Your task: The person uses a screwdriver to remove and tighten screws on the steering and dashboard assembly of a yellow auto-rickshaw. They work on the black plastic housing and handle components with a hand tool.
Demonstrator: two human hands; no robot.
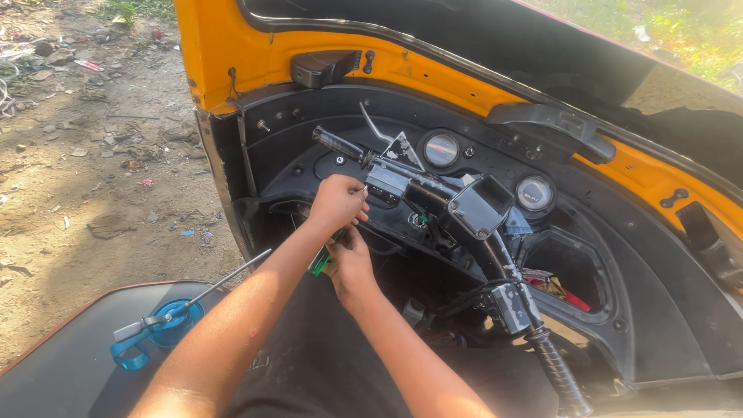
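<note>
We note packed dirt ground [85, 178] strewn with scraps and litter on the far left, sunlit, with the yellow body [224, 46] of a small vehicle rising beside it. In the lower left, on the dark seat [70, 364], lies a blue-handled tool [159, 329] with a long thin metal shaft pointing up and to the right. Moving right, our two forearms reach up from the bottom edge toward the black dashboard [619, 310]. Our left hand [338, 203] is curled into a loose fist just below the left part of the handlebar [433, 190], close to the switch block [386, 184], fingertips pinched together; we cannot tell what small thing, if any, they grip. Our right hand [350, 259] sits just beneath the left one, touching or nearly so, closed around a green-handled tool [320, 263] whose handle shows at the left side of the palm; its tip is hidden. Further right, the handlebar runs diagonally down to a ribbed black grip [559, 379] at the lower right. Two round gauges [441, 149] sit in the dashboard behind the bar. A recess in the panel holds something red [569, 296]. At the top right, greenery [689, 31] shows through the windscreen.
</note>
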